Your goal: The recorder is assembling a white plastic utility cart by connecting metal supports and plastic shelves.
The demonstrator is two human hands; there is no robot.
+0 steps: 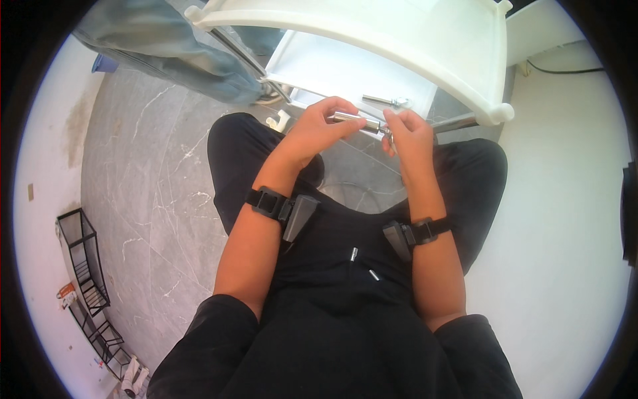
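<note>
The grip of the left hand [321, 132] was closed around a shiny metal cylinder [349, 118], and the grip of the right hand [411, 133] pinched a small metal fitting [387, 133] at its right end; whether they were joined, I could not tell. The cylinder, between both hands, seemed stiff, rather light and perhaps slippery; its middle looked the best place to hold. A short metal tube [354, 253] and a thinner pin [374, 274] lay on the lap [312, 272]. Beyond, a metal rod [377, 100] lay on the lower white tray [332, 63], and the white upper shelf [372, 33] probably limited the space
</note>
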